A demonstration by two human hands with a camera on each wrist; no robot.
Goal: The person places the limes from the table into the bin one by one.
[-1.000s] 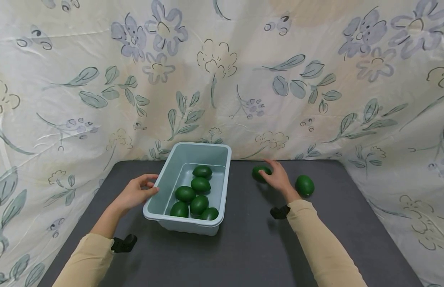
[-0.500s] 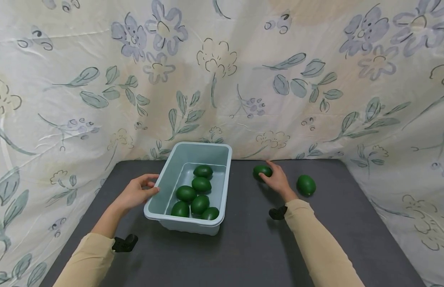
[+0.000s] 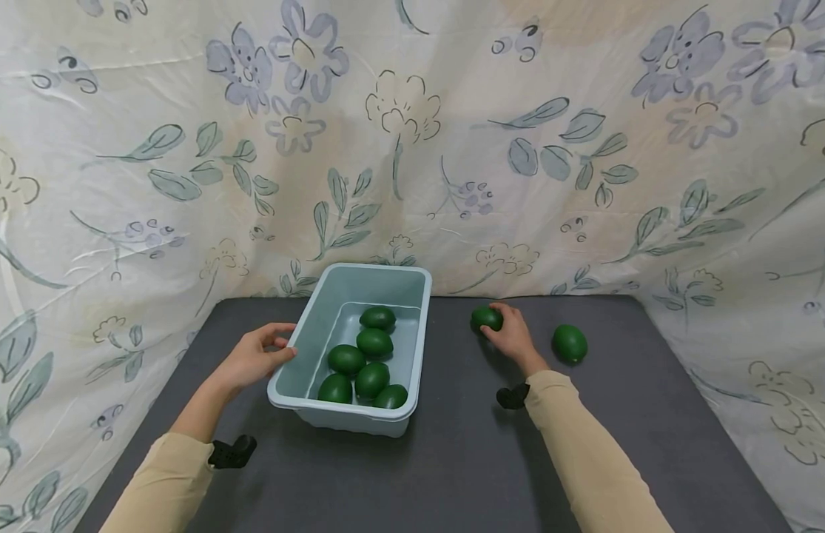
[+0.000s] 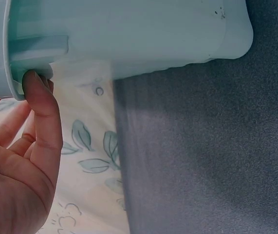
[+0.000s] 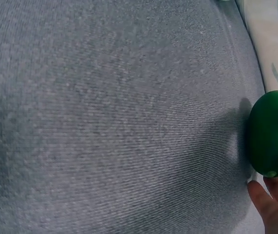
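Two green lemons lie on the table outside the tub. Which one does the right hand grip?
The far-left lemon, nearer the tub: the right hand curls around it. The other lemon lies apart, untouched.

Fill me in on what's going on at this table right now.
A person is working with green lemon-shaped fruits and a pale blue bin on a dark grey table. The left hand grips the bin's rim. The right hand closes its fingers round one green fruit lying on the table beside the bin. Six fruits lie inside the bin, and another loose fruit sits to the right.
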